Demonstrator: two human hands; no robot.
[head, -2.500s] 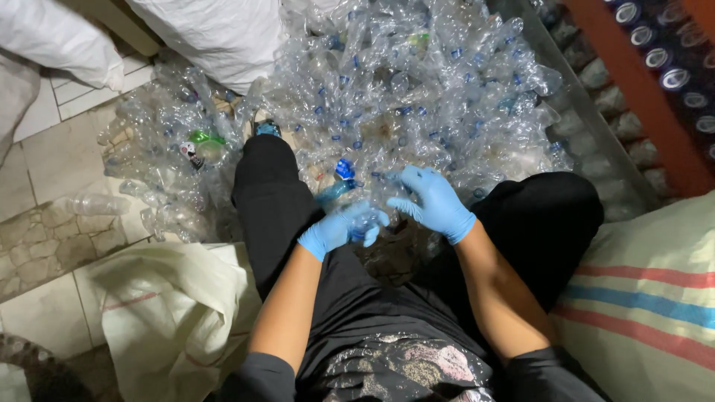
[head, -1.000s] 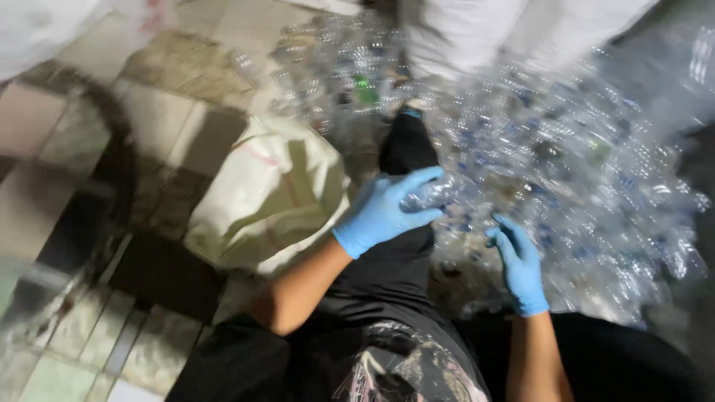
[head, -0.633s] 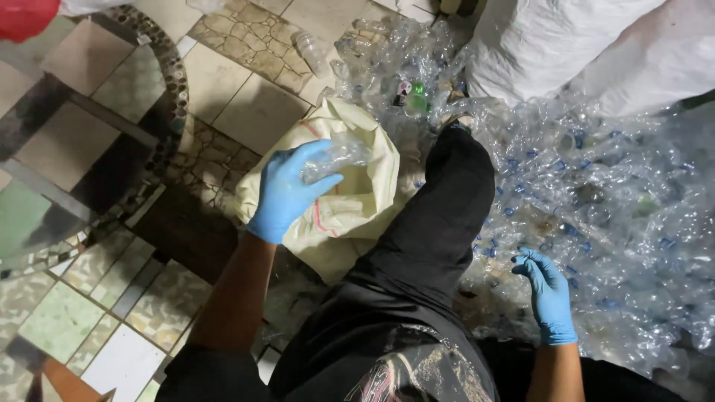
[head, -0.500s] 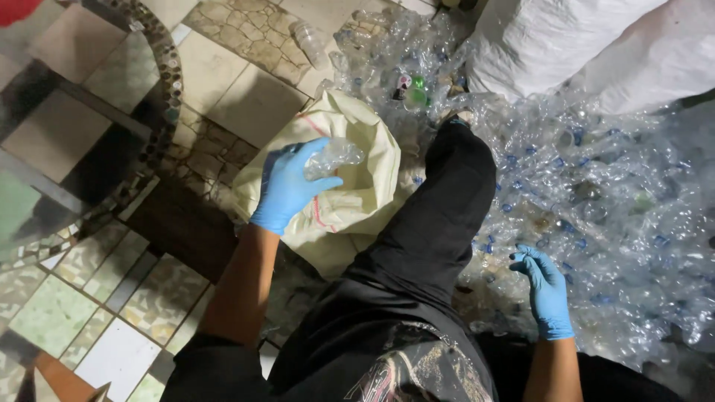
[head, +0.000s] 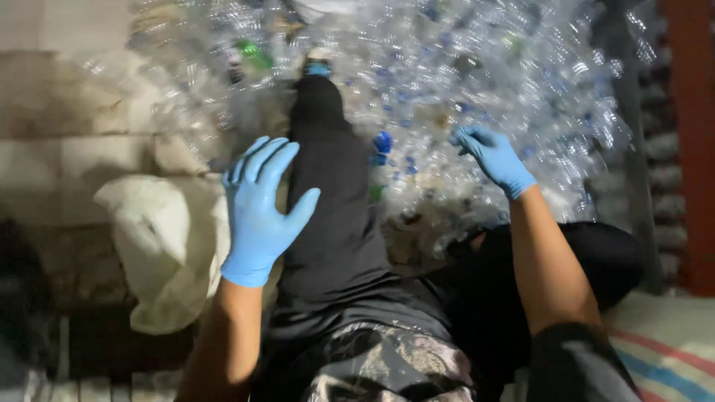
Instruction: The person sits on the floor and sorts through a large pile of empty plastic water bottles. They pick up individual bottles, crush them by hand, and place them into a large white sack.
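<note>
Here we see the left hand (head: pixel 261 212) in a smooth blue glove, fingers spread and empty, hovering over the black-trousered leg (head: pixel 328 216) just beside a crumpled cream woven sack (head: pixel 160 246); its contents are blurred. The right hand (head: pixel 493 156), gloved too, reaches with loosely curled fingers into the glinting heap of crushed clear plastic bottles (head: pixel 447 67); any grip we cannot tell.

A cream-coloured sack (head: pixel 160 246) lies slumped on the tiled floor (head: pixel 52 156) at the left, its mouth crumpled. A striped woven sack (head: pixel 663 350) with red and blue bands fills the lower right corner. Along the right edge stands a red frame (head: pixel 689 141), with a row of dim rounded shapes just beside it, too blurred to identify.
</note>
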